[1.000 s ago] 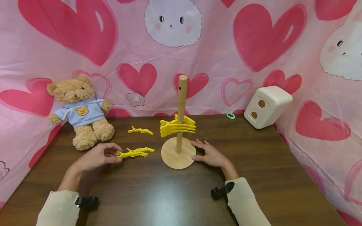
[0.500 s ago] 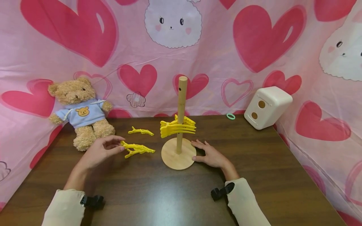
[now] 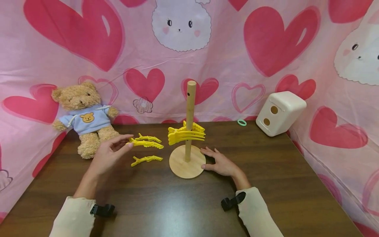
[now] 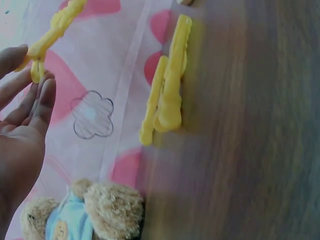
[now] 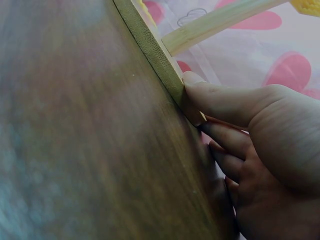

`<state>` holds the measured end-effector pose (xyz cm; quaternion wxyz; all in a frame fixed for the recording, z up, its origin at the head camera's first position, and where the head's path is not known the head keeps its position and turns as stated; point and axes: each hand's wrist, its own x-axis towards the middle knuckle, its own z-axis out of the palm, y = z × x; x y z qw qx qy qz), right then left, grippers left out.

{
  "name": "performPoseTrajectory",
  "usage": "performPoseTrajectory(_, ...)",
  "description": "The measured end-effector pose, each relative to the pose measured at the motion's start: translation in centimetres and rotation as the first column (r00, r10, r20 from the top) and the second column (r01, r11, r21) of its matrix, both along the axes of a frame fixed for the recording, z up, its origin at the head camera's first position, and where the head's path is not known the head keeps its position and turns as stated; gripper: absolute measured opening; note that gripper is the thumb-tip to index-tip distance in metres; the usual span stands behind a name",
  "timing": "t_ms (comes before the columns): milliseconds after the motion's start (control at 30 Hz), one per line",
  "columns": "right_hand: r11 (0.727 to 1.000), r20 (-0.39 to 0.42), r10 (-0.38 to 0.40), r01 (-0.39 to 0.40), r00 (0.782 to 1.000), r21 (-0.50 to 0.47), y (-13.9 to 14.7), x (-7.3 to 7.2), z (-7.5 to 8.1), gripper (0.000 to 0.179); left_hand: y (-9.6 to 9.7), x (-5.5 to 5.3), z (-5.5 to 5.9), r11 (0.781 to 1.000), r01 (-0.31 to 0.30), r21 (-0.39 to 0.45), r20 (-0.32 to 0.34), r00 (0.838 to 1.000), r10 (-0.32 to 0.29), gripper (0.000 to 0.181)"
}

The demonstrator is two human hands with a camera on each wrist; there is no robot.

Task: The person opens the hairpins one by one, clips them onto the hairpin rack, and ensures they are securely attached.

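My left hand [image 3: 110, 154] pinches the rear end of a yellow alligator hair clip [image 3: 146, 144] between thumb and fingers. It is raised above the table in the left wrist view. Two similar clips lie on the table: the far clip [image 3: 152, 139] just beyond the held one, the near clip [image 3: 147, 159] closer to me. A wooden stand [image 3: 190, 102] rises upright from a round base [image 3: 180, 166], with several yellow clips [image 3: 186, 135] stuck out around its post. My right hand [image 3: 222, 163] holds the base's right rim, its thumb [image 5: 215, 97] against the edge.
A teddy bear [image 3: 93, 119] in a blue top sits at the back left, near my left hand. At the back right are a white box [image 3: 281, 113] with two holes and a small green ring [image 3: 241, 122]. A heart-patterned cloth [image 3: 225, 59] hangs behind the brown table [image 3: 165, 207].
My left hand has lifted one clip off the near clip and carried it away from me, up beside the far clip. My right hand has stayed on the base.
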<state>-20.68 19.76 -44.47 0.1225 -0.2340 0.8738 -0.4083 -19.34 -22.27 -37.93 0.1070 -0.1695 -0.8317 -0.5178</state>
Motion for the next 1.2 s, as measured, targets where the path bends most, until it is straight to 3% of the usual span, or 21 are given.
performPoseTrajectory(300,1.0,0.017,0.0,0.0,1.0,0.006,0.0,0.1,-0.1,0.069,1.1,0.3,0.5,0.977,-0.042,0.207,-0.023,0.999,0.048,0.039)
performPoseTrajectory(500,1.0,0.018,0.006,-0.006,1.0,0.011,-0.2,0.0,0.0,0.07,1.5,0.4,1.2,0.956,-0.025,0.292,-0.032,0.999,0.036,0.035)
performPoseTrajectory(700,1.0,0.009,0.01,-0.01,1.0,0.013,-0.2,-0.2,0.1,0.069,2.5,0.7,2.7,0.987,-0.063,0.15,-0.094,0.993,0.077,0.036)
performPoseTrajectory(833,1.0,0.011,0.01,-0.01,1.0,0.013,-0.2,-0.1,0.1,0.069,3.3,0.9,3.4,0.995,-0.072,0.072,-0.145,0.986,0.082,0.033)
performPoseTrajectory(1000,1.0,0.016,0.001,-0.001,1.0,0.017,-0.1,0.0,0.0,0.07,4.3,1.1,4.1,0.995,-0.062,0.071,-0.207,0.975,0.076,0.027)
performPoseTrajectory(1200,1.0,0.015,-0.008,0.008,1.0,0.006,0.0,0.1,0.0,0.069,5.5,1.5,5.1,0.989,-0.13,0.065,-0.286,0.948,0.143,0.022)
